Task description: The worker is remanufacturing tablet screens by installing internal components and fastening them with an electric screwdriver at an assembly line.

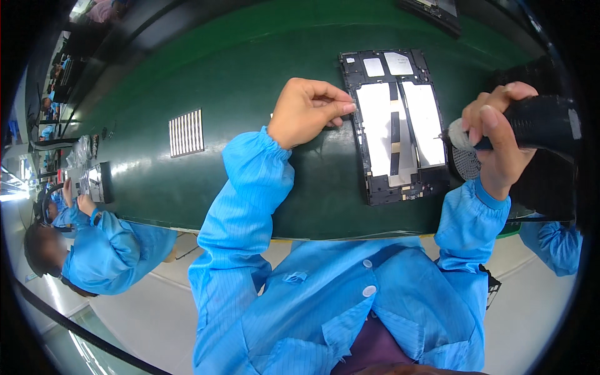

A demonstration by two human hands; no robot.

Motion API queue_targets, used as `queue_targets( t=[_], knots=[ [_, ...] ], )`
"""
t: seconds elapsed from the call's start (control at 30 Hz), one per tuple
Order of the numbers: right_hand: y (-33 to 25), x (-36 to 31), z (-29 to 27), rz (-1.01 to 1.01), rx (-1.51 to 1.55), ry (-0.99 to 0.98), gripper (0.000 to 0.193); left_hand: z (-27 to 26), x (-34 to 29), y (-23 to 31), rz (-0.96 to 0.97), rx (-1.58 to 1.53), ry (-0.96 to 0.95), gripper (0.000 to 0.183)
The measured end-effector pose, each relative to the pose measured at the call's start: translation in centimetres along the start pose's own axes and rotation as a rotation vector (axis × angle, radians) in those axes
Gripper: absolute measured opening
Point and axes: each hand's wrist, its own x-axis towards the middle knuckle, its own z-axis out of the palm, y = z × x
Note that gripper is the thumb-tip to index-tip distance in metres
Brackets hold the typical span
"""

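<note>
Black rectangular device frame with silvery-white panels (395, 128) was laid on the dark green surface (237, 78) between the hands. Thumb and forefinger of the left hand (307, 114) were pinched together at its left edge; whether anything was gripped could not be told. A black, pale-nosed handheld tool (542, 122) was clasped in the right hand (498, 145), its tip held beside the frame.

Tabletop (231, 69): grn, smooth, semi-gloss. Device frame (378, 190): blk, matt, plastic-looking; panels (374, 125) silvery, smooth, v. shiny, metal-like. Hand tool (544, 125): dk plastic by look, mostly matt. Jacket (275, 319): lt-blue cloth, fine-striped, wrinkled; btns (369, 291) wht, plastic-looking, smooth.
</note>
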Motion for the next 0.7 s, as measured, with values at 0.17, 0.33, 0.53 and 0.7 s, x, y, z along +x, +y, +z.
queue_targets(
  t=[0.17, 0.33, 0.53, 0.7],
  knots=[
    [0.4, 1.2, 2.3, -0.021, 0.013, -0.077, 0.034, 1.1, 0.5, -1.7, 0.062, -0.048, 0.021, 0.014],
    [0.8, 2.0, 5.0, 0.010, 0.012, -0.130, 0.033, 1.6, 1.1, -2.1, 0.141, -0.009, 0.068, 0.013],
    [3.4, 3.0, 7.4, -0.031, 0.146, -0.181, 0.031, 2.0, 1.5, -2.6, 0.179, 0.056, 0.132, 0.013],
    [4.4, 3.2, 8.3, 0.011, 0.171, -0.159, 0.029, 1.9, 1.4, -2.1, 0.131, 0.010, 0.127, 0.012]
  ],
)
